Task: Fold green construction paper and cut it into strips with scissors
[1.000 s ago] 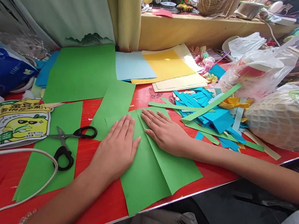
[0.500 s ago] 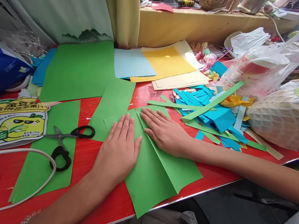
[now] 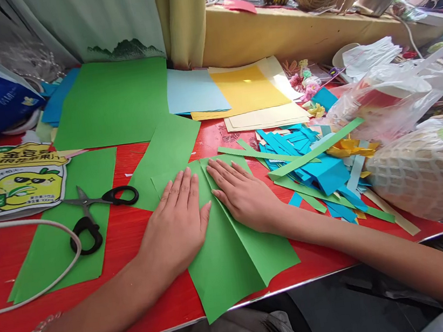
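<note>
A green sheet of paper (image 3: 228, 263) with a lengthwise crease lies on the red table under both hands, its near end reaching past the table edge. My left hand (image 3: 181, 217) rests flat on its left part, fingers stretched forward. On the other side of the crease, my right hand (image 3: 245, 195) lies flat with fingers extended, its fingertips near the fold. Neither hand grips anything. Left of my left hand, black-handled scissors (image 3: 88, 205) lie spread apart on a stack of green paper (image 3: 66, 262). Another green piece (image 3: 170, 145) sits just beyond my fingers.
Blue and green paper strips (image 3: 306, 160) are heaped at the right, beside a netted bag (image 3: 419, 178). Large green paper (image 3: 111, 104), light blue sheets (image 3: 195, 90) and yellow sheets (image 3: 252, 88) lie at the back. A white cable (image 3: 64, 230) curves across the left, near a printed pouch (image 3: 19, 181).
Both hands stay flat in almost the same places. The near end of the creased green sheet has shifted slightly to the right. The view has moved a little.
</note>
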Demonstrator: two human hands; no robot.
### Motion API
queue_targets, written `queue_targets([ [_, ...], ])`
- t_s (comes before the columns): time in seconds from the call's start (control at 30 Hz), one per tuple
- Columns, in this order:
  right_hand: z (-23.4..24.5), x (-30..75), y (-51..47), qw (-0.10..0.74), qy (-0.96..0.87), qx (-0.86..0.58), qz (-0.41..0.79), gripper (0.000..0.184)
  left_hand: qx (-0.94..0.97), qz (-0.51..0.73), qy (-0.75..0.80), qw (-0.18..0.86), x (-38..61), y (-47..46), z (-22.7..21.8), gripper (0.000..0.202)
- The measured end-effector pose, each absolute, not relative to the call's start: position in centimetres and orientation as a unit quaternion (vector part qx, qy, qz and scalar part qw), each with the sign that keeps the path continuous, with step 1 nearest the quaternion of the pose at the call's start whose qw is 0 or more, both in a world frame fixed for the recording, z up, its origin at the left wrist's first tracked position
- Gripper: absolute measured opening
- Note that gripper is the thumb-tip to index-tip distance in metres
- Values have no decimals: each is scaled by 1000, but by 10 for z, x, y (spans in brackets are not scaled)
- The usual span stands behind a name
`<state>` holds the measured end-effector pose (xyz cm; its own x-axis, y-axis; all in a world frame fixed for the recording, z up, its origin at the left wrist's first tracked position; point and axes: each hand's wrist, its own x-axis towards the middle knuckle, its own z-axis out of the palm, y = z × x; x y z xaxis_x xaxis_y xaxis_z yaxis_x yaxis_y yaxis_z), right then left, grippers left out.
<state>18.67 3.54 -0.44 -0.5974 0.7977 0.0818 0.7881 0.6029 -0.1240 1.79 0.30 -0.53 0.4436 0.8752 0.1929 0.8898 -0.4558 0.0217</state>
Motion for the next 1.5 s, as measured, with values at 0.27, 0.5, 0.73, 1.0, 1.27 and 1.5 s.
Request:
queue_targets([
  [0.27,-4,186,35,60,-892,-447,40,55,-843,-95,-527,40,20,1,-6,57],
  [0.5,-4,185,34,64,-891,-447,38,54,-837,-93,-536,55,24,0,-5,57],
  [0.73,-3,184,33,52,-892,-448,22,54,-836,-95,-537,54,27,-1,-3,57],
  [1.0,-4,186,45,52,-896,-439,33,55,-856,-78,-510,45,14,13,-3,59],
  [1.27,-1,186,69,81,-899,-425,65,56,-859,-89,-502,49,-4,41,-1,59],
  [1.5,-4,176,52,72,-887,-455,44,53,-863,-71,-501,11,9,31,-9,66],
])
